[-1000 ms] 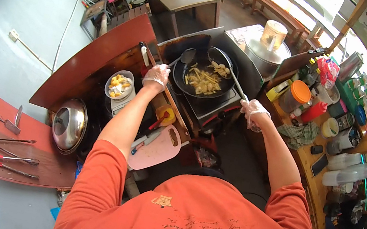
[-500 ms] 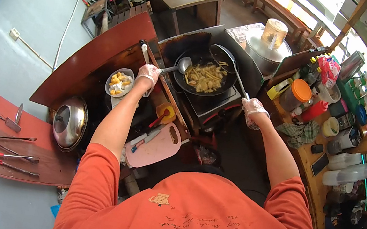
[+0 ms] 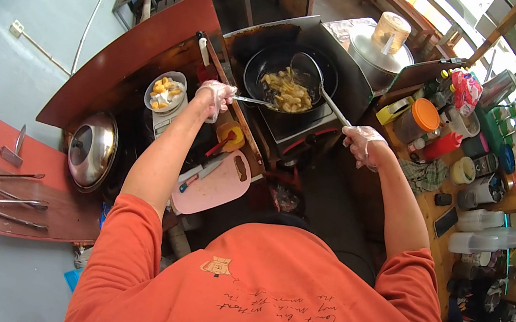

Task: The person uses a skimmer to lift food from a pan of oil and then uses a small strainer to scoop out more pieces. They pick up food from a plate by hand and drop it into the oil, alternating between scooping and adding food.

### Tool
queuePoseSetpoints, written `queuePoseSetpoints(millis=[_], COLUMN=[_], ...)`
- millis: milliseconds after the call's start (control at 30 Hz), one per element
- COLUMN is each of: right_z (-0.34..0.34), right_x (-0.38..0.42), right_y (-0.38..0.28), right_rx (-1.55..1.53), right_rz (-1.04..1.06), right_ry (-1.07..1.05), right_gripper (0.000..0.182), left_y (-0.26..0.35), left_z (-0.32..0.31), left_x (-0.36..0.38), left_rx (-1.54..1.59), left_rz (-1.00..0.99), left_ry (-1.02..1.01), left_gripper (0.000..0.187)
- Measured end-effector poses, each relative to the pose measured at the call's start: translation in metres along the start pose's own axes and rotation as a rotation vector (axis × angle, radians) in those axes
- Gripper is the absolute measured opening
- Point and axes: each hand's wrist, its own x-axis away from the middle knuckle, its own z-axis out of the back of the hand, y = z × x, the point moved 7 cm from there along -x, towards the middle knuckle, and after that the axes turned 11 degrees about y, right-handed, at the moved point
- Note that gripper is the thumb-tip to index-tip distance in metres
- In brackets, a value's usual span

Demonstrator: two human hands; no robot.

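In my gloved left hand [image 3: 215,100], closed around its handle, is a metal wok spatula [image 3: 251,100]; its blade is hidden at the near edge of the food. My gloved right hand [image 3: 363,145] grips the long handle of a round skimmer [image 3: 335,109], whose wire head tilts over the far side of the wok. Golden-brown fried pieces [image 3: 292,95] lie heaped in the dark wok [image 3: 255,67] between the two tools. Left of my left hand, a clear bowl [image 3: 174,109] holds yellow pieces and something white.
A pink cutting board [image 3: 218,188] with a knife [image 3: 198,177] lies near my left forearm. Beyond the wok stands a large lidded pot [image 3: 368,46]. At the right, a wooden counter [image 3: 431,216] carries an orange-lidded tub [image 3: 422,121], bottles and containers. Tongs [image 3: 12,202] hang at left.
The spatula blade has moved right and toward me, from the wok's left side to the food's near edge. The skimmer head has shifted over the food, which is now bunched closer together.
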Motion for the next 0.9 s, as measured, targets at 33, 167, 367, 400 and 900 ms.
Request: queuePoseSetpoints(millis=[33, 167, 367, 400, 900], right_z=[0.001, 0.002, 0.005, 0.003, -0.045], right_x=[0.003, 0.012, 0.014, 0.016, 0.000], right_y=[-0.001, -0.001, 0.005, 0.004, 0.021], right_rx=[0.007, -0.046, -0.109, -0.124, -0.904], right_rz=[0.003, -0.017, -0.037, -0.033, -0.323], right_ry=[-0.002, -0.014, -0.002, -0.009, -0.768], right_gripper=[0.036, 0.035, 0.034, 0.034, 0.037], left_y=[-0.006, -0.028, -0.026, -0.024, 0.002], left_z=[0.001, -0.010, -0.006, -0.008, -0.046], left_x=[-0.003, -0.002, 0.012, 0.015, 0.034], left_rx=[0.007, 0.166, 0.120, 0.130, -0.132], left_rz=[-0.002, 0.030, -0.053, -0.082, -0.395], left_ry=[0.004, 0.072, 0.098, 0.094, 0.169], left_gripper=[0.011, 0.011, 0.011, 0.013, 0.019])
